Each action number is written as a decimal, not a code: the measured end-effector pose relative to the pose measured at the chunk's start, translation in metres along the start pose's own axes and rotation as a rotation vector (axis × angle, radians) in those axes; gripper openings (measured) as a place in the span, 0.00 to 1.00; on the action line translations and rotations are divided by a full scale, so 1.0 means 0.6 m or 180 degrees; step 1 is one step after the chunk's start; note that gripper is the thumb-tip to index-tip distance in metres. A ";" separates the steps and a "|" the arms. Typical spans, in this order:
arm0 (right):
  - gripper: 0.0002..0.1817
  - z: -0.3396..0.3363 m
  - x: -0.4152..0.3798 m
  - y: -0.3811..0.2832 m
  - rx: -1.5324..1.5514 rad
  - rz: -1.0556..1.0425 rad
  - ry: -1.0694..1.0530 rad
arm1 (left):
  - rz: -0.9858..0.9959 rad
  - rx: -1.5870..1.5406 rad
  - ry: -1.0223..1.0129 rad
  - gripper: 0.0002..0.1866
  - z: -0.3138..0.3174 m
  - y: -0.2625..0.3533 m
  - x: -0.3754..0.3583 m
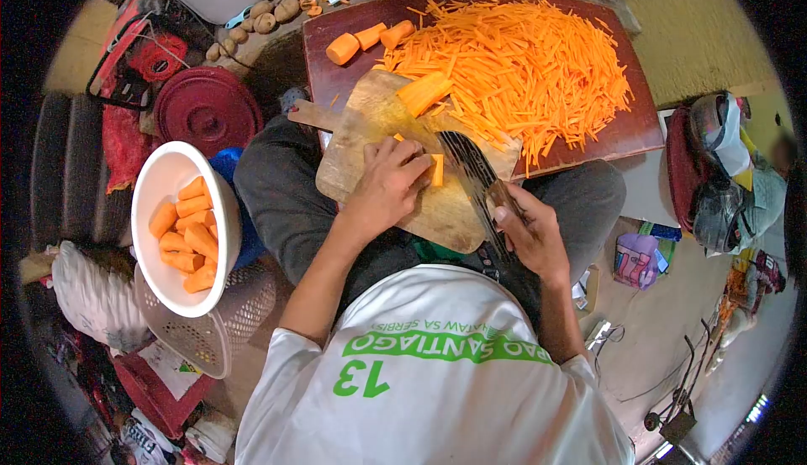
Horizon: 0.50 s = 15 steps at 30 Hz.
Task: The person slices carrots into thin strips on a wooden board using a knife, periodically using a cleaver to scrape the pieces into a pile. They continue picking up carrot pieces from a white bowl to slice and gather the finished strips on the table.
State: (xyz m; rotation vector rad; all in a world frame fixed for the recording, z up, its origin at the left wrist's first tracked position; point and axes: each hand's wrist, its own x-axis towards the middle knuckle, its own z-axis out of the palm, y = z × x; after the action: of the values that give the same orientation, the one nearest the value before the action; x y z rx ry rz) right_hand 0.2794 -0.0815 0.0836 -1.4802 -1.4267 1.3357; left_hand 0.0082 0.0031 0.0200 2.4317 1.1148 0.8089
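My left hand (pixel 391 181) is closed over a piece of carrot (pixel 436 170) on the wooden cutting board (pixel 361 150), its fingertips pressing the piece down. In my right hand (pixel 531 234) is the handle of a large knife (pixel 471 167); the dark blade lies just right of the carrot piece, its tip pointing away from me. Carrot slices (pixel 424 93) rest at the board's far edge. Beyond them a big heap of carrot strips (pixel 521 70) covers much of the red table (pixel 626 133). Carrot chunks (pixel 343 48) sit at the table's far left.
At the left, a white bowl (pixel 143 238) holds several peeled carrots, above a strainer basket (pixel 210 343). A dark red lidded bucket (pixel 206 112) stands behind it. Potatoes (pixel 264 23) lie at the back left. Plastic bags (pixel 723 213) are at the right.
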 end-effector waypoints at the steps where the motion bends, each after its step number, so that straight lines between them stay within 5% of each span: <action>1: 0.19 0.003 0.002 0.000 -0.0031 -0.0040 -0.0022 | 0.0063 -0.0032 0.0062 0.18 0.001 0.002 0.003; 15: 0.21 0.027 0.013 -0.018 -0.0903 -0.0715 -0.0222 | -0.0173 0.0529 -0.0015 0.20 0.019 0.048 -0.020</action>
State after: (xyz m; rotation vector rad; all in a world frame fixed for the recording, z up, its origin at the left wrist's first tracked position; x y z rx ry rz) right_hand 0.2602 -0.0751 0.0885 -1.4064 -1.8291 1.0901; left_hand 0.0256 -0.0251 0.0218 2.5229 1.2874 0.7192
